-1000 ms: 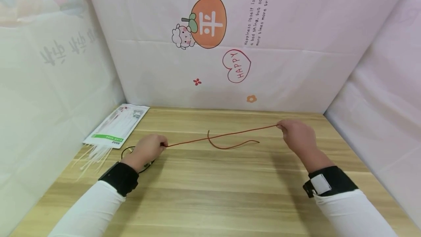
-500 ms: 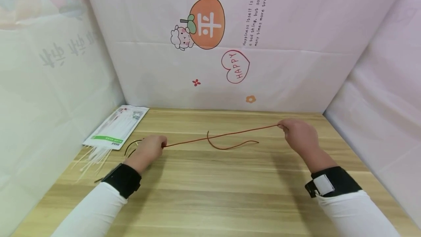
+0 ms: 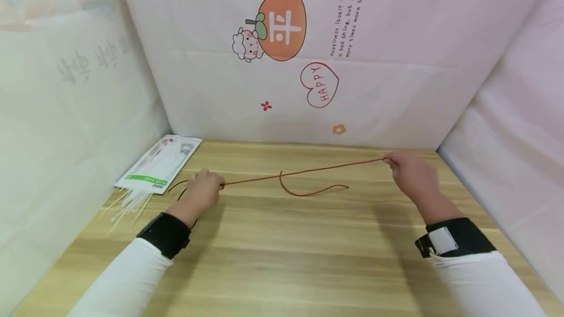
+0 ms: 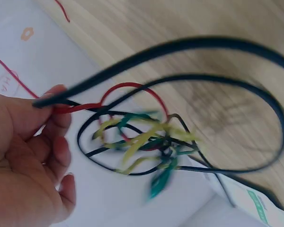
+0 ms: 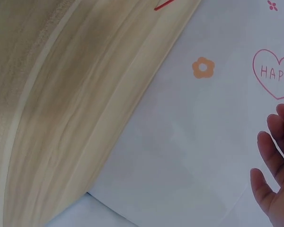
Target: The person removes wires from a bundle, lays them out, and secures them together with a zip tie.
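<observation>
A thin red wire [image 3: 326, 168] runs taut between my two hands above the table. My right hand [image 3: 416, 177] pinches its right end between thumb and forefinger; that pinch lies outside the right wrist view. At the other side my left hand [image 3: 202, 194] grips the red wire together with a thick black wire [image 4: 203, 43]. From the left fingers hangs a tangle of looped wires: a red loop [image 4: 125, 85], yellow wires [image 4: 137, 144] and green wires [image 4: 163, 182], partly blurred. A second red wire [image 3: 304, 195] lies curved on the table below the taut one.
A white packet [image 3: 165, 160] with a green band lies at the back left of the wooden table [image 3: 299, 258]. Several white cable ties [image 3: 129, 207] stick out of its near end. White printed sheets [image 3: 211, 92] stand behind and at both sides.
My right hand has moved a little to the right, and the stretch of red wire between the hands is longer. The left fingers have shifted on the wires. The loose red wire stays put.
</observation>
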Motion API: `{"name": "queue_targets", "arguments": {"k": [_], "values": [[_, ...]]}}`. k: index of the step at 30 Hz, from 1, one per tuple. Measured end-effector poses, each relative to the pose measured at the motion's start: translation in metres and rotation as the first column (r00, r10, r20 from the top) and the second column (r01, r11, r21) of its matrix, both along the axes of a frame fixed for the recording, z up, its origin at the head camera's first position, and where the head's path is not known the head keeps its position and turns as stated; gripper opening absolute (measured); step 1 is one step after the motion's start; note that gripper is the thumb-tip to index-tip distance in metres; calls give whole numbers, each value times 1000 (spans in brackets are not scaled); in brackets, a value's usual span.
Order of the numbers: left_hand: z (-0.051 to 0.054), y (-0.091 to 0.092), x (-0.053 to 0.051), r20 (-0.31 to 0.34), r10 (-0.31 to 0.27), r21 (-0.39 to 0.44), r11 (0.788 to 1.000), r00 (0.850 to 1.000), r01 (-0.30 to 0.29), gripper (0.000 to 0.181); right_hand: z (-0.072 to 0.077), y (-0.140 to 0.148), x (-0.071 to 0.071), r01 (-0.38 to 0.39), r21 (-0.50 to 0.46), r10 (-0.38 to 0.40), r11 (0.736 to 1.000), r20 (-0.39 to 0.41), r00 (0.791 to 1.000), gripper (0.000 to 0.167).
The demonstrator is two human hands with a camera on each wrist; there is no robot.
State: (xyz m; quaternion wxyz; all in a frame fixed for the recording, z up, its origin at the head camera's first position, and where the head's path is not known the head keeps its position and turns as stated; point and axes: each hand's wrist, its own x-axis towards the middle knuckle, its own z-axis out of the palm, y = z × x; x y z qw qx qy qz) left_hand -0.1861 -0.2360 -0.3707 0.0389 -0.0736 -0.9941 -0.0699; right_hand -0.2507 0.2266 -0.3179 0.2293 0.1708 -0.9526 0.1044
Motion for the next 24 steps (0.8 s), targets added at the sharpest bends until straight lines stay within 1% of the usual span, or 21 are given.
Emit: {"name": "queue_targets", "arguments": {"k": [4, 7, 10, 12, 16, 20, 23, 24], "values": [[4, -1, 1, -19, -6, -12, 1000, 1000, 5, 14, 4, 2, -3, -29, -1, 29, 1000, -56, 998, 10], [5, -2, 3, -15, -12, -44, 999, 1000, 12, 8, 7, 0, -5, -34, 5, 34, 999, -69, 997, 11], [3, -4, 4, -31, -23, -87, 996, 999, 20, 6, 9, -2, -7, -30, 14, 31, 999, -69, 997, 14], [0, -8, 4, -42, -29, -99, 995, 999, 24, 6, 10, -4, -10, -30, 14, 31, 999, -64, 997, 16], [-7, -16, 1, -53, -48, -52, 998, 997, 45, 6, 9, -4, -12, -21, 9, 21, 1000, -41, 999, 16], [-9, -20, -1, -48, -51, 17, 998, 998, 52, 8, 6, -4, -12, -21, 27, 23, 999, -63, 998, 15], [-11, -21, -1, -39, -48, 37, 998, 998, 49, 11, 5, -5, -11, -37, 41, 40, 998, -81, 996, 15], [-12, -22, -1, -40, -48, 30, 998, 998, 50, 11, 5, -5, -10, -37, 42, 40, 998, -84, 996, 15]]}}
